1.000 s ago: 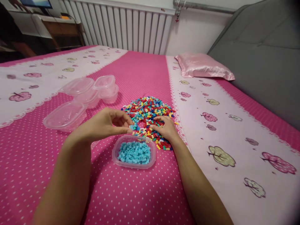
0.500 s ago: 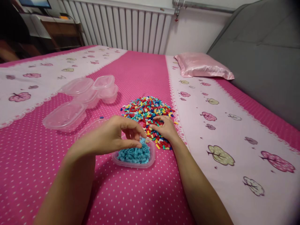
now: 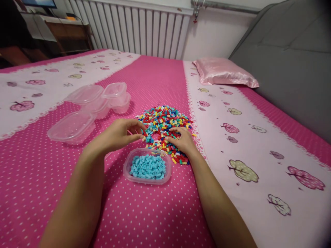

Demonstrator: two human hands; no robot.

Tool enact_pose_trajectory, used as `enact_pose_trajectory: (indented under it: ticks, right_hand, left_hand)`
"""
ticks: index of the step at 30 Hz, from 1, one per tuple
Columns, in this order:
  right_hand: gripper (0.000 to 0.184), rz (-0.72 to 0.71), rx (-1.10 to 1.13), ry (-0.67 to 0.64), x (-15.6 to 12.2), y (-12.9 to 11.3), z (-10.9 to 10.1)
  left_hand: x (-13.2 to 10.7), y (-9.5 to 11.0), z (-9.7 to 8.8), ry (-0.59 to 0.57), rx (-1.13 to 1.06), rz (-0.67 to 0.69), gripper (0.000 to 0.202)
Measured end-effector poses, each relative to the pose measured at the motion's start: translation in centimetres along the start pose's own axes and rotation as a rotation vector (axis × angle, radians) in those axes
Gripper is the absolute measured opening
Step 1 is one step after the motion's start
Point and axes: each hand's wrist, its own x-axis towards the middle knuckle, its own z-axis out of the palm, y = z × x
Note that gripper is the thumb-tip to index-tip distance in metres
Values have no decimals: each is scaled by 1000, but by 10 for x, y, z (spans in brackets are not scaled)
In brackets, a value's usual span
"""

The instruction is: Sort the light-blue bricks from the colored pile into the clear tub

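A heap of small coloured bricks (image 3: 165,120) lies on the pink dotted bedspread. In front of it stands a clear plastic tub (image 3: 126,168) filled with light-blue bricks (image 3: 148,167). My left hand (image 3: 119,135) reaches to the near left edge of the heap, thumb and fingers pinched together at the bricks; what they hold is too small to name. My right hand (image 3: 181,139) rests on the near right part of the heap, fingers curled down among the bricks.
Several empty clear tubs and lids (image 3: 90,103) sit to the left of the heap. A pink satin pillow (image 3: 222,72) lies at the far right by a grey headboard (image 3: 289,58). A white radiator (image 3: 134,27) lines the far wall.
My left hand went from the heap to over the blue tub, then back up to the heap's near left edge. My right hand stayed on the heap.
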Motion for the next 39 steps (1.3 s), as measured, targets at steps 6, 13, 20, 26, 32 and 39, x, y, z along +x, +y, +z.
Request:
enact_pose_trajectory:
  ticks: [6, 13, 20, 26, 32, 39]
  right_hand:
    - [36, -10, 21, 12, 0, 1, 1]
    - [36, -7, 27, 11, 0, 2, 1]
    - [38, -1, 10, 8, -1, 0, 1]
    - [36, 6, 5, 6, -1, -1, 0]
    - [37, -5, 0, 14, 0, 0, 1]
    - [38, -12, 9, 9, 1, 2, 2]
  left_hand:
    - [14, -17, 11, -72, 298, -89, 21]
    - [21, -16, 28, -167, 318, -65, 25]
    - [24, -18, 35, -158, 391, -102, 20]
    - [26, -15, 37, -136, 421, -140, 15]
    - [25, -21, 36, -91, 479, -72, 20]
    - [20, -25, 18, -44, 277, -47, 27]
